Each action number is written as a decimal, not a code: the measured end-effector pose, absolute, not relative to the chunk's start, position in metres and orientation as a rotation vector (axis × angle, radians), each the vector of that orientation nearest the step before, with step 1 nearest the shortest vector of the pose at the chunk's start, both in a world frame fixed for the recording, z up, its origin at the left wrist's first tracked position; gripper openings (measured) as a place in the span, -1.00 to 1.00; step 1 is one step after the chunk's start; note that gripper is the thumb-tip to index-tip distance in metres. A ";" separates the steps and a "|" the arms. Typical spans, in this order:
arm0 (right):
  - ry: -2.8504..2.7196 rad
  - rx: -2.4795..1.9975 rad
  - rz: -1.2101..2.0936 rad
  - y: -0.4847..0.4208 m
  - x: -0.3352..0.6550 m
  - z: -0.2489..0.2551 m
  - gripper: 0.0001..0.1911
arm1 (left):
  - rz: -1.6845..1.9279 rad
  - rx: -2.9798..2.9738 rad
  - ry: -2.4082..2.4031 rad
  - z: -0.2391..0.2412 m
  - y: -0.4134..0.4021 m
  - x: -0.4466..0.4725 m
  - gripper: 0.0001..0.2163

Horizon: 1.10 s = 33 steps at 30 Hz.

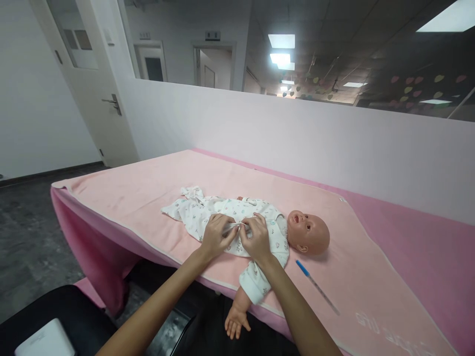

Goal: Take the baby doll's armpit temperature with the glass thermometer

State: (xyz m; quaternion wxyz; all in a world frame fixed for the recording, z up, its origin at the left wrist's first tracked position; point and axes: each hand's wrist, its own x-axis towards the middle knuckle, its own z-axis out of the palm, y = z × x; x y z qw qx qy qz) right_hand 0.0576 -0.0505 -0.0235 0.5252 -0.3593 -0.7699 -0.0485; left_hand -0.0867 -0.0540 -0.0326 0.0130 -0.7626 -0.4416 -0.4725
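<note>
A baby doll [308, 233] lies on its back, its head to the right, dressed in a white printed baby romper [200, 213]. Over the romper's middle, my left hand [218, 234] pinches a thin white cloth tie [233, 225]. My right hand [256, 236] is closed on the same tie from the right, and the two hands almost touch. My fingers partly cover the tie, so whether it is knotted cannot be seen. One doll arm [238, 314] hangs over the near table edge, its sleeve [254, 283] beside my right wrist.
A blue-capped pen [317, 286] lies near the doll's head. The table has a pale pink blanket [144, 188] over a darker pink cloth [434, 257]. At lower left, a white box-like object [46, 341] rests on a black chair [70, 309]. A white wall [297, 133] stands behind.
</note>
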 end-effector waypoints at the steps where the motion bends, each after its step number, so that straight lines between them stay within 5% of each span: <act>1: -1.844 -0.856 -0.118 -0.050 0.058 -0.024 -0.87 | -1.476 -2.375 -1.373 -0.032 -0.054 -0.087 -0.90; 33: -1.906 -1.017 -0.142 -0.047 0.057 -0.026 -0.89 | -1.400 -2.366 -1.375 -0.032 -0.054 -0.084 -0.90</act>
